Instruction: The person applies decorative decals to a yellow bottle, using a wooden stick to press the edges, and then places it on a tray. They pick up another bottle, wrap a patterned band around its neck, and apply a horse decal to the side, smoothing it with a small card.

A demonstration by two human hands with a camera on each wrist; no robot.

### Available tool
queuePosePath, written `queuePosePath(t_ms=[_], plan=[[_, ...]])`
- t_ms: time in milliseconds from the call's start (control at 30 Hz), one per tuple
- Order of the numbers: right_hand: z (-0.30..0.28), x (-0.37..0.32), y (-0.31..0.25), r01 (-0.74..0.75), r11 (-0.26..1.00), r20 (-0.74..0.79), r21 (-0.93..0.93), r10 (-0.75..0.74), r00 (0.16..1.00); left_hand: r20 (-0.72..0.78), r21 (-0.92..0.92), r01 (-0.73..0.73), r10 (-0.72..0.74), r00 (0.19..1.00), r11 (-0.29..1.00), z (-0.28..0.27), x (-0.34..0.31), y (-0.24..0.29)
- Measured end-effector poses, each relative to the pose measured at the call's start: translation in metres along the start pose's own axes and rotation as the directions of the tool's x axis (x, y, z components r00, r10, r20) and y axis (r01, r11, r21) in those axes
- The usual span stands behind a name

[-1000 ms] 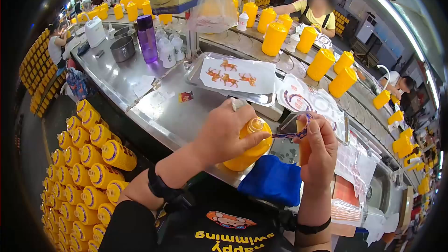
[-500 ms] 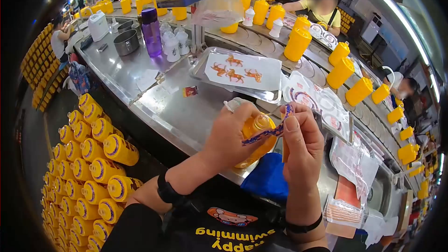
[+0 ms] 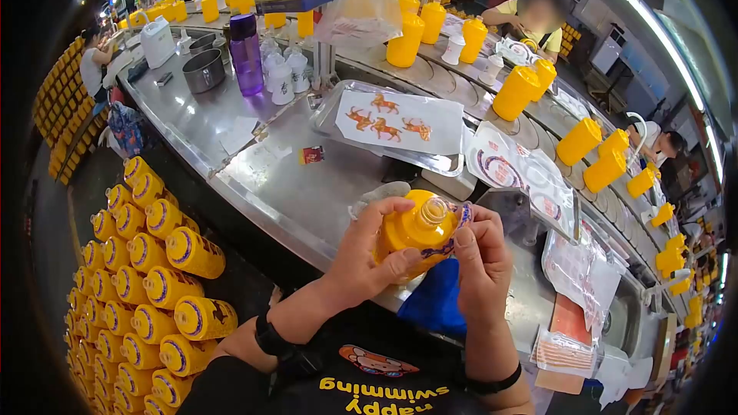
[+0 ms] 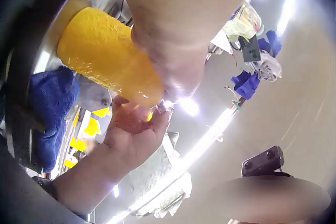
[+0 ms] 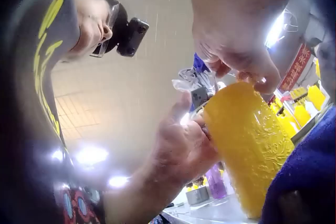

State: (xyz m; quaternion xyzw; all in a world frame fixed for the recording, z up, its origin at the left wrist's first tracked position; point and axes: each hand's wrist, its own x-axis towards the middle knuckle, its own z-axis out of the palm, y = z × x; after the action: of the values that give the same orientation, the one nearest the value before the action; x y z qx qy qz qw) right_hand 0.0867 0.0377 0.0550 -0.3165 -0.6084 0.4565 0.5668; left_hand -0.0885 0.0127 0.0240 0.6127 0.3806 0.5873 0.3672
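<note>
A glossy yellow bottle (image 3: pixel 401 232) with a clear neck stands tilted at the front of the metal bench. My left hand (image 3: pixel 361 257) grips its side, thumb across the front of the shoulder. Thumb and fingers of my right hand (image 3: pixel 484 261) pinch one end of a purple-and-white patterned strip (image 3: pixel 440 251), which curves along the shoulder below the neck. Raised relief covers the wall of the bottle (image 5: pixel 252 145) in the right wrist view. A folded blue cloth (image 3: pixel 430 303) lies partly hidden under the right hand. Behind the left hand sits a greyish-white cloth (image 3: pixel 378 198).
Beyond the hands, a tray (image 3: pixel 327 119) holds a sheet of horse pictures (image 3: pixel 400 124), beside sheets with curved purple strips (image 3: pixel 503 165). Yellow bottles (image 3: pixel 196 252) are stacked at left. A purple drink bottle (image 3: pixel 246 58) stands at back. A person (image 3: pixel 530 19) sits across the conveyor.
The strip's loose length has come down from in front of the bottle onto its shoulder. My right hand moved lower and nearer, and the left hand shifted round the bottle's side.
</note>
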Motion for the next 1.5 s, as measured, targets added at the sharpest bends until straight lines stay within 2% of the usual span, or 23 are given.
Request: queuePosePath(t_ms=[67,167,233,367,467,567,767,867,967,1067,1267,1367,1500], plan=[[0.0,-0.003,0.005,0.007,1.0,-0.008,-0.012,-0.007,1.0,0.096,-0.098,0.064,-0.055,0.994,0.993,-0.011,0.002,-0.003],[0.0,-0.008,0.011,0.045,0.999,-0.003,-0.03,-0.045,0.999,0.081,-0.072,-0.002,0.008,0.997,0.997,-0.02,0.014,-0.008],[0.002,-0.009,0.014,0.082,0.996,0.008,-0.043,-0.081,0.997,0.094,-0.16,0.064,-0.049,0.994,0.985,-0.023,0.019,-0.011],[-0.004,-0.014,0.016,-0.016,1.0,0.031,-0.004,0.017,0.999,0.094,-0.456,0.158,-0.128,0.987,0.876,-0.021,0.018,-0.019],[0.0,-0.012,0.012,-0.038,0.99,0.043,0.139,0.032,0.999,0.107,-0.486,0.15,-0.112,0.988,0.861,-0.01,0.013,-0.017],[0.003,-0.013,0.017,-0.095,0.987,0.051,0.128,0.089,0.995,0.165,-0.52,0.211,-0.145,0.976,0.828,-0.013,0.014,-0.008],[0.002,-0.012,0.013,-0.097,0.981,0.119,0.165,0.078,0.99,0.199,-0.555,0.291,-0.215,0.956,0.78,-0.017,0.02,-0.009],[0.0,-0.01,0.015,-0.091,0.962,0.126,0.256,0.06,0.99,0.154,-0.597,0.297,-0.257,0.954,0.745,-0.014,0.02,-0.009],[0.001,-0.01,0.016,-0.133,0.966,0.055,0.224,0.124,0.991,0.152,-0.541,0.24,-0.186,0.971,0.806,-0.011,0.018,-0.008],[0.002,-0.01,0.018,-0.133,0.978,0.079,0.159,0.121,0.989,0.188,-0.488,0.219,-0.144,0.972,0.845,-0.011,0.017,-0.009],[0.001,-0.009,0.013,-0.134,0.975,0.141,0.176,0.109,0.984,0.242,-0.526,0.296,-0.193,0.951,0.797,-0.015,0.02,-0.007],[0.0,-0.007,0.013,-0.142,0.963,0.149,0.227,0.11,0.983,0.193,-0.486,0.207,-0.127,0.973,0.849,-0.012,0.019,-0.013],[0.001,-0.007,0.015,-0.127,0.979,0.153,0.158,0.102,0.983,0.201,-0.427,0.195,-0.117,0.973,0.883,-0.01,0.019,-0.011]])
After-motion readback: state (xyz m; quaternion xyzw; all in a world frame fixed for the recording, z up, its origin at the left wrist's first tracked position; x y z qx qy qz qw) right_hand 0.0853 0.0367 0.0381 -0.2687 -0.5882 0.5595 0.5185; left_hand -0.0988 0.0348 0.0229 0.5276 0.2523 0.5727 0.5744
